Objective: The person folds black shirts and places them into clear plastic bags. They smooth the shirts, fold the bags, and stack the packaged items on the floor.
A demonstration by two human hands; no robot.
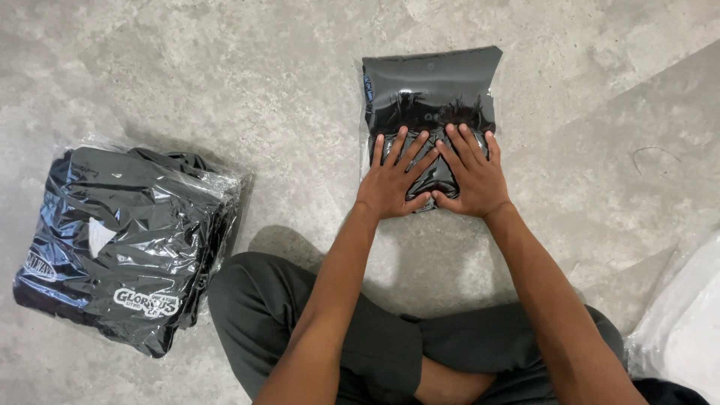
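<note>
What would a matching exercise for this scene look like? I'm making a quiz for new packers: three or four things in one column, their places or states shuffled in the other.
Things:
1. left hand
2. right hand
3. stack of bagged dark garments
4. clear plastic bags

Places or states:
A. at the frame's right edge, partly cut off
B. flat on the right half of the bagged black garment
C. on the concrete floor, left of the knee
D. flat on the left half of that bagged garment

Pairs: 1-D, 2-B, 3-C, 4-A
</note>
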